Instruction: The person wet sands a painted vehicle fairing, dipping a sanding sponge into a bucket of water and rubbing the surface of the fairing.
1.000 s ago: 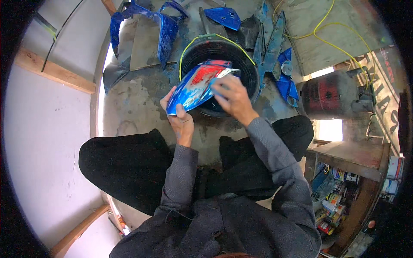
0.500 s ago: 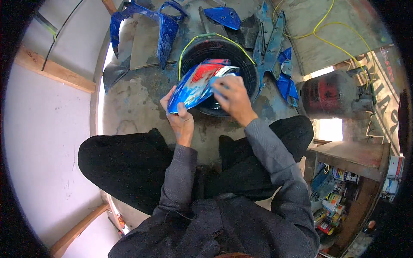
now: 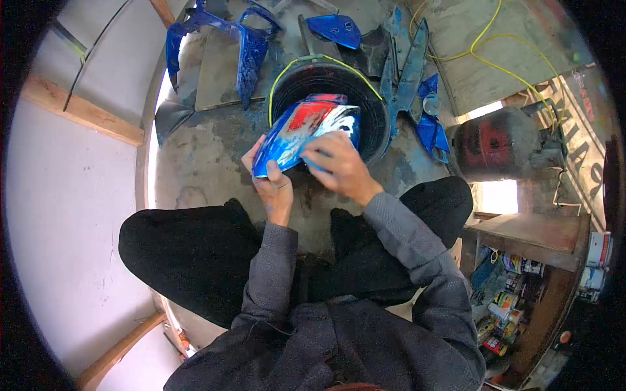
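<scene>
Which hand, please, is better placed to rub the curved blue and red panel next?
Likely the right hand: its fingers lie over the panel; the left hand grips one end.

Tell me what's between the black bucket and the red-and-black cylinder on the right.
Bright blue panel pieces lie there, along with the lower end of a long, scuffed blue panel; the head view shows them between bucket and cylinder.

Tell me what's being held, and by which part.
The left hand grips the blue-and-red panel by its near-left end. Whether the right hand, over the panel, holds anything cannot be told.
</scene>
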{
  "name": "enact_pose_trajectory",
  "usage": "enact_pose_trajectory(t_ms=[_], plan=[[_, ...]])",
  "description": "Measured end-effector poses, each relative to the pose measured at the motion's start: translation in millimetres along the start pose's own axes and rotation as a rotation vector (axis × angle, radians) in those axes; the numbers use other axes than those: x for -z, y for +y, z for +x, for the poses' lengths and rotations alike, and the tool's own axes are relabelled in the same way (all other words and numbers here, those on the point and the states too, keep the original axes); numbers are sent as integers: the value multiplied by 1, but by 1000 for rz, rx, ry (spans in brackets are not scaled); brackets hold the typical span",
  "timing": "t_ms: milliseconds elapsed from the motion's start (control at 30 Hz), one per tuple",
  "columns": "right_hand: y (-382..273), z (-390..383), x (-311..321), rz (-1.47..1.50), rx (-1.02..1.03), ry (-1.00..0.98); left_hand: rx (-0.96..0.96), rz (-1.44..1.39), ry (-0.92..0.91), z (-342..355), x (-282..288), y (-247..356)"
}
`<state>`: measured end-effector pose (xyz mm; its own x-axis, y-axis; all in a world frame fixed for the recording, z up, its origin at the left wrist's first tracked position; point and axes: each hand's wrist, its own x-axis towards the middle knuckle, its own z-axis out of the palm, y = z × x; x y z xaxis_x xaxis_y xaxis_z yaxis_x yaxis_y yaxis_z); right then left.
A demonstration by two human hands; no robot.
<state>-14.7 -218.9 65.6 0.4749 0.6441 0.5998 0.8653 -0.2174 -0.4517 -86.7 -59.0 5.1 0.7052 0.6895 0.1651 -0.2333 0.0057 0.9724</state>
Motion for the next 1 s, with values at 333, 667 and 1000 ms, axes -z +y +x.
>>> enact_pose_trajectory(t_ms=[333,667,1000], plan=[[17,-2,7,-13,-15,-24,-21,-6,5,0,0,-5],[20,3,12,-144,-22,26,14,-8,2,-2,-3,0],[25,1,13,-343,-58,99,-5,-6,3,-3,-8,4]])
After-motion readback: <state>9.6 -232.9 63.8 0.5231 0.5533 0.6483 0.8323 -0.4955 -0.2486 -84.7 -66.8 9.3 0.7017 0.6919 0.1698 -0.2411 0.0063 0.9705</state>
